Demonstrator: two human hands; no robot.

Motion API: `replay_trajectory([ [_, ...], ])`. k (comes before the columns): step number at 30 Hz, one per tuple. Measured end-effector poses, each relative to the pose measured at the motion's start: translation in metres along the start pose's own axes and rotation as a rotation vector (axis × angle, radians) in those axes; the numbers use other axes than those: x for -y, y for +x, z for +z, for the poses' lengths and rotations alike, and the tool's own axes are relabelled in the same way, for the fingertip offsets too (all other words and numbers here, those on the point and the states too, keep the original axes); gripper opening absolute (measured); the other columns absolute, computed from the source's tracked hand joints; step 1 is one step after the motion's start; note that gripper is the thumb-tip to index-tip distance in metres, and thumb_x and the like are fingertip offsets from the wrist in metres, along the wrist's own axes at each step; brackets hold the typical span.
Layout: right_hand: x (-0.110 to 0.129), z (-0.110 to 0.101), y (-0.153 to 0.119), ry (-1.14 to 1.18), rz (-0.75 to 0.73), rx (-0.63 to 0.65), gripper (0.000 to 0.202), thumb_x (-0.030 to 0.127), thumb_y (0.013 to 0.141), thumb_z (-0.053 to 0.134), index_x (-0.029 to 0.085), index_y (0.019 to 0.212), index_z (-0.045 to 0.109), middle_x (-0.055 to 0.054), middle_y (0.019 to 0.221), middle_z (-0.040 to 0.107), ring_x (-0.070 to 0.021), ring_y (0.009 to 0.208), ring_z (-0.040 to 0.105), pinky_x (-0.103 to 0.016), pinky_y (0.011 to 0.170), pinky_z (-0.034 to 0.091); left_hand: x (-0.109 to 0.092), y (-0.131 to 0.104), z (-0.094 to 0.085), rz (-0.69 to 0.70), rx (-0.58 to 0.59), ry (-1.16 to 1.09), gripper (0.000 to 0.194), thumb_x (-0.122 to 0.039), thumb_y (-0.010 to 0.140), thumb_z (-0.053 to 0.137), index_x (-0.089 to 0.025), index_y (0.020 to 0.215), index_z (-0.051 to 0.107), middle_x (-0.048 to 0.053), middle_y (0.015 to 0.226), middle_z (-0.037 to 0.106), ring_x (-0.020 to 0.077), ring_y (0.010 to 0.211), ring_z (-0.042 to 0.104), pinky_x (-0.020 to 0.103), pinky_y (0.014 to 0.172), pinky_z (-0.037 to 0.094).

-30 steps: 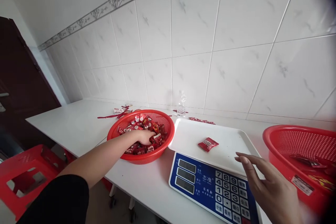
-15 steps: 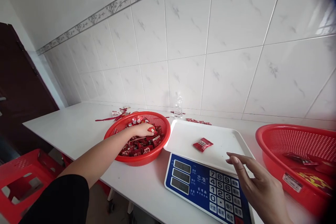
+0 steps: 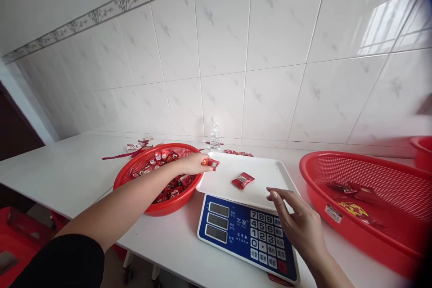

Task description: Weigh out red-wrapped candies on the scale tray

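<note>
My left hand (image 3: 193, 164) is closed on a small red snack packet (image 3: 212, 164), above the right rim of a red basket (image 3: 182, 202) and the tray's left edge. Similar red packets fill that basket. One red packet (image 3: 243, 180) lies on the white tray (image 3: 266, 171) of a blue-fronted digital scale (image 3: 232, 243). My right hand (image 3: 300, 216) hovers over the tray's right front and the scale's keypad, index finger and thumb stretched out slightly apart, with nothing visible between them. Its other fingers are partly hidden.
At right stands a second red basket (image 3: 312, 166) with a few red packages in it. A clear plastic bottle (image 3: 215, 135) is by the tiled wall. Red ribbon scraps (image 3: 124, 155) lie behind the left basket, and a red stool (image 3: 20, 229) stands below the table at left.
My left hand has come up out of the packets in the left basket and moved right to the tray's edge, holding a packet. The camera view has turned right. My right hand keeps its pose.
</note>
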State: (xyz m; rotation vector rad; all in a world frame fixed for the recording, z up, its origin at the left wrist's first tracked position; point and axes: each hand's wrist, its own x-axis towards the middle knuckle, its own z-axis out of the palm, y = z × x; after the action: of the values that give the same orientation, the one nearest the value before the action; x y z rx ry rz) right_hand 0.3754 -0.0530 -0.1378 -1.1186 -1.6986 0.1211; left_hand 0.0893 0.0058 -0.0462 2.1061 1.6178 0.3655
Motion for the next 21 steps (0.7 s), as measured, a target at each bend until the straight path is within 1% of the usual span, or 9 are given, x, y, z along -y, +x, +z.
replay_trajectory([
  [3, -0.001, 0.000, 0.000, -0.003, -0.011, -0.008, 0.035, 0.047, 0.091, 0.042, 0.024, 0.082, 0.066, -0.005, 0.079, 0.073, -0.0209, 0.071, 0.067, -0.030, 0.059, 0.052, -0.018, 0.013, 0.011, 0.043, -0.042, 0.028, 0.017, -0.029, 0.078, 0.060, -0.018, 0.091, 0.063, 0.003, 0.095, 0.066, 0.0203, 0.088, 0.059, 0.029, 0.077, 0.045],
  [6, -0.002, 0.000, -0.001, -0.002, -0.015, -0.008, 0.034, 0.046, 0.092, 0.042, 0.024, 0.082, 0.066, -0.005, 0.079, 0.073, -0.0207, 0.073, 0.067, -0.030, 0.061, 0.053, -0.026, 0.021, 0.019, 0.054, -0.050, 0.021, 0.024, -0.027, 0.083, 0.054, -0.019, 0.105, 0.060, 0.007, 0.112, 0.063, 0.0219, 0.102, 0.057, 0.031, 0.087, 0.043],
  [8, -0.002, -0.001, -0.001, 0.001, -0.020, -0.012, 0.034, 0.046, 0.092, 0.042, 0.023, 0.083, 0.066, -0.005, 0.079, 0.073, -0.0204, 0.074, 0.067, -0.030, 0.062, 0.053, -0.028, 0.023, 0.023, 0.051, -0.014, 0.002, 0.031, -0.028, 0.086, 0.051, -0.019, 0.115, 0.056, 0.009, 0.119, 0.061, 0.0221, 0.107, 0.057, 0.032, 0.089, 0.043],
  [11, -0.001, -0.002, 0.000, 0.011, -0.024, -0.013, 0.033, 0.045, 0.092, 0.043, 0.023, 0.083, 0.066, -0.005, 0.079, 0.073, -0.0205, 0.074, 0.067, -0.030, 0.063, 0.053, -0.028, 0.021, 0.030, 0.065, 0.075, -0.037, 0.038, -0.030, 0.085, 0.055, -0.019, 0.122, 0.053, 0.010, 0.124, 0.061, 0.0209, 0.111, 0.057, 0.031, 0.092, 0.044],
  [14, 0.002, -0.003, 0.000, 0.021, -0.017, -0.003, 0.033, 0.045, 0.092, 0.043, 0.024, 0.083, 0.066, -0.005, 0.079, 0.072, -0.0206, 0.074, 0.067, -0.031, 0.064, 0.053, -0.026, 0.018, 0.036, 0.083, 0.114, -0.066, 0.036, -0.026, 0.084, 0.058, -0.020, 0.119, 0.056, 0.009, 0.125, 0.061, 0.0192, 0.113, 0.057, 0.029, 0.095, 0.043],
  [17, 0.003, -0.004, 0.001, 0.028, -0.024, -0.008, 0.033, 0.045, 0.092, 0.043, 0.023, 0.084, 0.067, -0.005, 0.078, 0.072, -0.0204, 0.074, 0.067, -0.031, 0.065, 0.054, -0.020, 0.016, 0.034, 0.090, 0.089, -0.076, 0.030, -0.022, 0.085, 0.055, -0.018, 0.115, 0.059, 0.009, 0.120, 0.064, 0.0182, 0.109, 0.060, 0.029, 0.093, 0.045],
  [19, 0.003, -0.004, 0.001, 0.026, -0.026, -0.013, 0.034, 0.046, 0.092, 0.043, 0.023, 0.083, 0.067, -0.005, 0.078, 0.072, -0.0205, 0.074, 0.068, -0.030, 0.064, 0.054, -0.014, 0.016, 0.028, 0.085, 0.041, -0.072, 0.028, -0.021, 0.085, 0.054, -0.018, 0.113, 0.059, 0.008, 0.117, 0.065, 0.0175, 0.108, 0.060, 0.028, 0.093, 0.045],
  [21, 0.002, -0.004, 0.001, 0.021, -0.024, -0.016, 0.035, 0.047, 0.092, 0.043, 0.023, 0.083, 0.067, -0.005, 0.078, 0.072, -0.0201, 0.072, 0.068, -0.029, 0.061, 0.054, -0.004, 0.015, 0.018, 0.062, -0.037, -0.056, 0.026, -0.022, 0.086, 0.052, -0.017, 0.110, 0.059, 0.008, 0.117, 0.064, 0.0173, 0.108, 0.059, 0.028, 0.093, 0.044],
])
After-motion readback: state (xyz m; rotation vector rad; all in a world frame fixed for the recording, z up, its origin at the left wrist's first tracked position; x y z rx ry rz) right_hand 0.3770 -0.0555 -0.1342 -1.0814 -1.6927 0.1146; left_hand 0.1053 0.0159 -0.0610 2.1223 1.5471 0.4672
